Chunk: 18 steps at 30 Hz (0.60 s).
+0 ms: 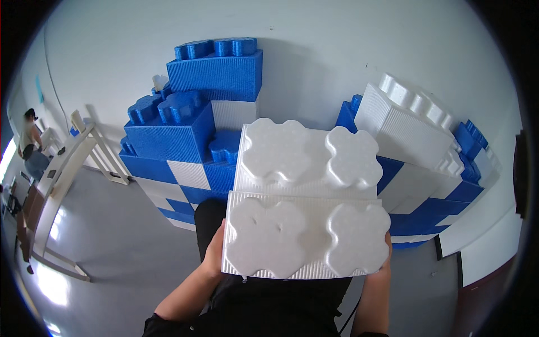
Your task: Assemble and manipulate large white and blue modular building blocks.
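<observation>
White foam fills the middle of the frame: two big white foam building blocks with clover-shaped studs, the near white foam block (306, 236) carried at chest height and a second white foam block (309, 154) just beyond it, its near edge meeting the first. Left hand (214, 251) is pressed flat against the near block's left end, fingers wrapped around that side, gripping it. Right hand (387, 253) sits at the block's right end, mostly hidden behind the foam, so only an edge of it shows, clamped to that side. Beyond, in the upper centre, rises a stacked wall of blue and white foam blocks (196, 129) against a pale wall. Far left, a white framed stand (62, 174) on the grey floor, and another person (31, 143) by it.
</observation>
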Each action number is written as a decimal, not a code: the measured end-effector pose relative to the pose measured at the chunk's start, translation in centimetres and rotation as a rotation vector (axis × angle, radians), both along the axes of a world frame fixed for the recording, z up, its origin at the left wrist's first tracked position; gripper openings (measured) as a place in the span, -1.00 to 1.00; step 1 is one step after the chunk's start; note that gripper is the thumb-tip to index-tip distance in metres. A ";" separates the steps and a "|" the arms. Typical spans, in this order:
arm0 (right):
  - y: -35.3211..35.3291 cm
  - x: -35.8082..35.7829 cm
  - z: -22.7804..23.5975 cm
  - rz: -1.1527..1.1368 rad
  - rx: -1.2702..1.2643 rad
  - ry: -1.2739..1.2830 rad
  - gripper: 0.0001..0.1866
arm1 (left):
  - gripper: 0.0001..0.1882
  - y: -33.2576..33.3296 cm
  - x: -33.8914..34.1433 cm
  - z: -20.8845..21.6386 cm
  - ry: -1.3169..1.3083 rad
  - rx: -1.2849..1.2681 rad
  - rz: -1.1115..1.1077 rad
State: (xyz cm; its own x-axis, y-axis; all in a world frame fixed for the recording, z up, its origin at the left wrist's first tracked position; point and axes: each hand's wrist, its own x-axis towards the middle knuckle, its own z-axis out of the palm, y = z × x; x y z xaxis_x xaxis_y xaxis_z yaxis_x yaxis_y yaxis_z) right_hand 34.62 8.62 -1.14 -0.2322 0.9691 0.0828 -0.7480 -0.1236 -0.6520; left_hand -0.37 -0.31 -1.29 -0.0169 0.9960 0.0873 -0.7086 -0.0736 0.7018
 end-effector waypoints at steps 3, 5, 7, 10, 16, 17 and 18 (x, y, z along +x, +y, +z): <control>0.9 0.7 -1.0 0.055 0.129 -0.015 -0.43 | -0.46 0.3 1.3 1.7 0.016 -0.126 -0.002; 1.0 0.8 -1.2 0.018 0.123 -0.046 -0.45 | -0.42 0.5 1.8 2.1 0.009 -0.204 -0.011; 0.6 0.9 -1.4 -0.030 0.112 -0.075 -0.47 | -0.41 0.4 1.7 2.5 0.066 -0.183 -0.011; 0.1 0.7 -0.6 -0.058 -0.031 -0.009 -0.50 | -0.41 -0.2 0.6 2.3 0.251 -0.037 0.027; -0.5 0.9 0.3 -0.067 -0.024 -0.118 -0.47 | -0.46 -0.2 0.9 1.9 0.077 -0.060 0.043; -0.7 1.0 0.1 -0.070 -0.007 -0.115 -0.46 | -0.45 -0.2 1.3 2.3 0.108 -0.102 0.037; -0.9 1.1 -0.1 -0.073 0.005 -0.113 -0.44 | -0.42 -0.3 1.7 2.6 0.139 -0.150 0.031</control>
State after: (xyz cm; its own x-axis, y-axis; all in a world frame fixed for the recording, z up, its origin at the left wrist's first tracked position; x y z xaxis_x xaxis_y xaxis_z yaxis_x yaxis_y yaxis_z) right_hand 35.75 7.69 -1.19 -0.1697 0.9833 0.0654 -0.6768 -0.0680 -0.7331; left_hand 1.30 -0.63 1.33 -0.0460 0.9972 -0.0582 -0.6028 0.0187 0.7977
